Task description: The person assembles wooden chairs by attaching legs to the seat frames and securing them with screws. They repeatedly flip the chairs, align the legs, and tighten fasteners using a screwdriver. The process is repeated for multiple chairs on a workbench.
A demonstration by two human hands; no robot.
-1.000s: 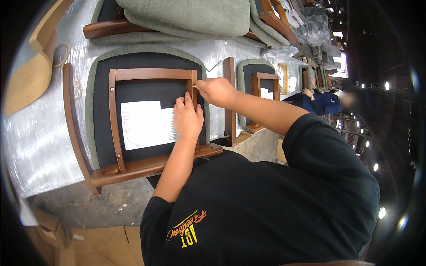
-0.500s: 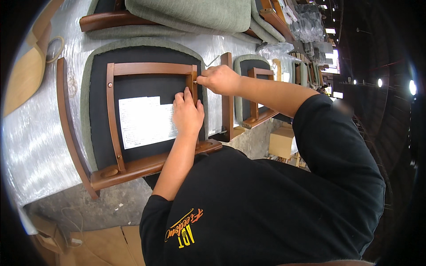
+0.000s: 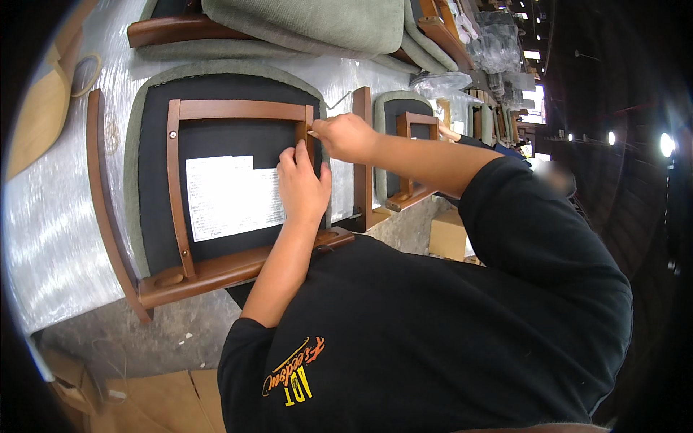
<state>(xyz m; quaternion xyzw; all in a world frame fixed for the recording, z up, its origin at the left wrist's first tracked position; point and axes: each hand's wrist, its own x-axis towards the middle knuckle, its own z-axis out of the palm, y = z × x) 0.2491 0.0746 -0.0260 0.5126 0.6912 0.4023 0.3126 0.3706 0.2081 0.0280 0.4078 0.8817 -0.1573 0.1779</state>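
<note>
An upturned chair (image 3: 216, 267) lies on a table wrapped in silvery sheet (image 3: 58, 238). Its brown wooden frame surrounds a black underside with a white label (image 3: 227, 195) and a green upholstered edge. My left hand (image 3: 303, 189) lies over the frame's right rail (image 3: 309, 119), fingers curled on it. Just above, my right hand (image 3: 346, 137) pinches something small and pale against that rail's upper corner; what it is stays too small to tell.
Another upturned chair (image 3: 404, 144) lies to the right, with more beyond it. Green cushioned chairs (image 3: 303, 22) are stacked at the far edge. A cardboard box (image 3: 447, 234) and flat cardboard (image 3: 159, 397) sit on the floor. Another person's blue sleeve (image 3: 498, 150) shows behind my right arm.
Both hands stay at the frame's right rail. My right hand has drawn closer to the rail's upper corner, and the view has shifted slightly.
</note>
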